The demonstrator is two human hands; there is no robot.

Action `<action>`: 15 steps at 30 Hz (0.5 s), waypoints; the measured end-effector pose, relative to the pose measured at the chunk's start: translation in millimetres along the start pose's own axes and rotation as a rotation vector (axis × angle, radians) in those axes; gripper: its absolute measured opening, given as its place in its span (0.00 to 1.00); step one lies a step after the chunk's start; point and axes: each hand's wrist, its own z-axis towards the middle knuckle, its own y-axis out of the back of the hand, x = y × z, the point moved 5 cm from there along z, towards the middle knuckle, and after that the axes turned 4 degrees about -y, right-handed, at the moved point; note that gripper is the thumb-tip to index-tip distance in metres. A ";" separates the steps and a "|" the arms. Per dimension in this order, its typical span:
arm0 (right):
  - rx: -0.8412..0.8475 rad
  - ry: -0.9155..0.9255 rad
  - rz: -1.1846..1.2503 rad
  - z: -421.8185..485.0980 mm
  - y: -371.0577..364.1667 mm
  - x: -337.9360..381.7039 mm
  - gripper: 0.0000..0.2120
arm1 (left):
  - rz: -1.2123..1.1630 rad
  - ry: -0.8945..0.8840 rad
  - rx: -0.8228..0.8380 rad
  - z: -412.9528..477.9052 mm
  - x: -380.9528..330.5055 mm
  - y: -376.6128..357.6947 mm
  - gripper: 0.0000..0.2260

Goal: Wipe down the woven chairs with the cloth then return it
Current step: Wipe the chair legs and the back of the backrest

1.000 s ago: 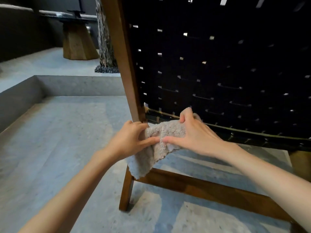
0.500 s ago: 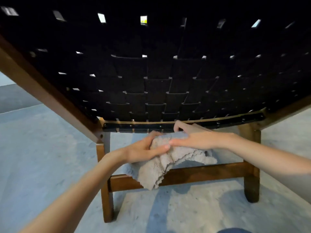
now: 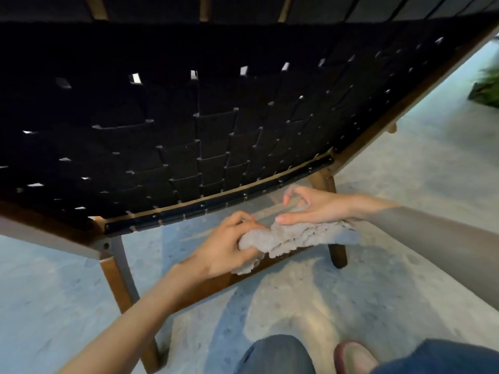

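Note:
A woven chair [image 3: 189, 125] with black straps and a brown wooden frame fills the upper view, seen from behind. Just below its lower rail I hold a grey fluffy cloth [image 3: 299, 237] between both hands. My left hand [image 3: 226, 245] grips the cloth's left end in a closed fist. My right hand [image 3: 321, 205] lies on top of the cloth's right part, thumb along its upper edge and fingers curled; the cloth hangs out beneath that hand. The cloth is a little below the rail, apart from the straps.
Pale stone floor [image 3: 405, 279] lies all around. The chair's wooden legs [image 3: 121, 287] and low crossbar [image 3: 216, 286] stand in front of me. My knees and a shoe [image 3: 353, 357] show at the bottom. A green plant [image 3: 486, 89] sits at the far right.
My view has swung right and down along the chair's back. Both hands and the cloth have shifted right under the lower rail, and the cloth is now stretched out more between them.

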 end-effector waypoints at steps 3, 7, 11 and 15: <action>-0.062 -0.005 0.035 -17.5 1.7 -0.7 0.34 | -0.293 0.120 0.005 3.8 -1.1 -3.5 0.08; -0.129 0.021 0.046 -30.7 -19.7 3.9 0.38 | -0.512 0.227 -0.049 5.0 -0.9 -6.3 0.07; -0.318 0.117 -0.023 -42.2 -28.5 10.7 0.16 | -0.489 0.227 0.072 9.7 -3.9 -2.7 0.05; -0.385 0.127 0.046 -51.8 -21.1 13.4 0.08 | -0.479 0.275 0.179 14.6 -3.5 5.9 0.02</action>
